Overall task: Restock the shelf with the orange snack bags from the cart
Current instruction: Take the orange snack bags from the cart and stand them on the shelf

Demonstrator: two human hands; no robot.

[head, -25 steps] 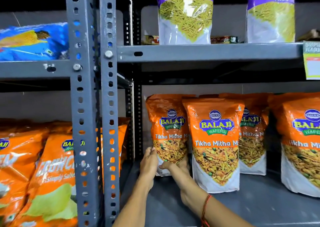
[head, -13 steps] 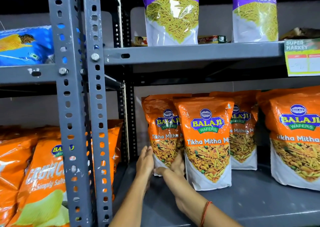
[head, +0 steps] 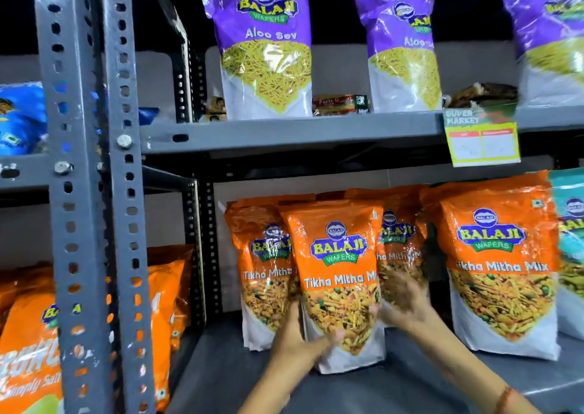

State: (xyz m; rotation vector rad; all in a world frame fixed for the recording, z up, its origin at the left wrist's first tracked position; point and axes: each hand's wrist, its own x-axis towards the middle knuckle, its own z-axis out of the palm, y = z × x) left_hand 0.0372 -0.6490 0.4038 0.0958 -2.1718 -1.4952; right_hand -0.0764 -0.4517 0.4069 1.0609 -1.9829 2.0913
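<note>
While we stand at the shelf (head: 316, 391), our two hands sit on each side of the front Tikha Mitha Mix bag (head: 339, 284). It stands upright, tall way up and down, near the front edge of the shelf, a bit to the left. Our left hand (head: 295, 345) touches its lower left edge, with the fingers (head: 331, 334) curled onto the front, so it seems to be holding the bag. Our right hand (head: 407, 303) is just beside the right edge, fingers spread and loose; it is blurry, so we cannot tell if it touches. More orange bags stand behind, farther back on the shelf, and another Tikha Mitha Mix bag (head: 501, 274) stands to the right. We think the left hand is nearer for the next push. We see no cart.
</note>
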